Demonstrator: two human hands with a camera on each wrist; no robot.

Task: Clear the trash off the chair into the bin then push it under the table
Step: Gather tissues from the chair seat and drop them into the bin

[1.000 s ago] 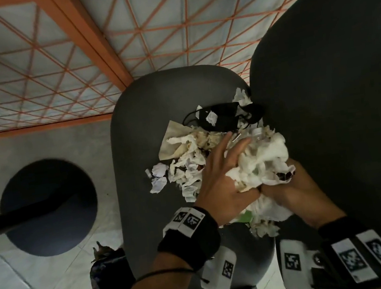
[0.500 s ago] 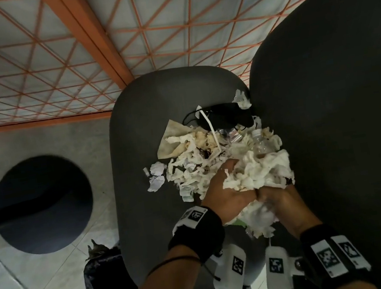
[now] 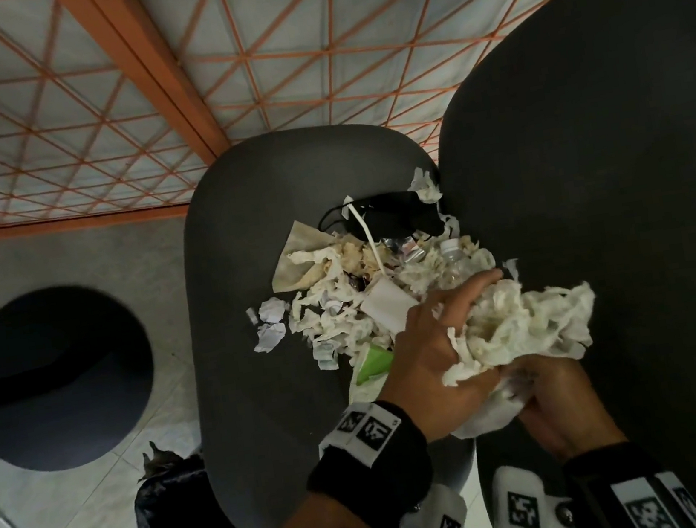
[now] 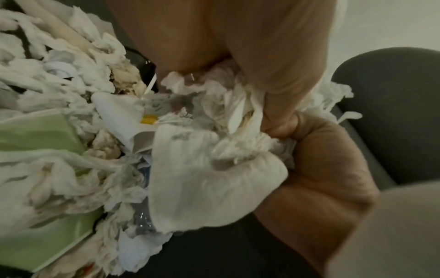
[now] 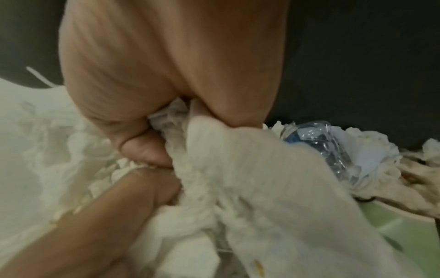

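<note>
Between my two hands sits the wad [image 3: 524, 324]: left hand [image 3: 435, 354] clutching on top, right hand [image 3: 553, 400] gripping underneath; only wrist views show fingers [image 5: 142, 148] dug in.

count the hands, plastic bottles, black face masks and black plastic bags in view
hands: 2, left hand and right hand, both gripping the tissue wad
plastic bottle: 1
black face mask: 1
black plastic bag: 1
total: 5

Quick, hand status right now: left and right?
Left hand: closed, gripping the tissue wad.
Right hand: closed, gripping the same tissue wad from below.
</note>
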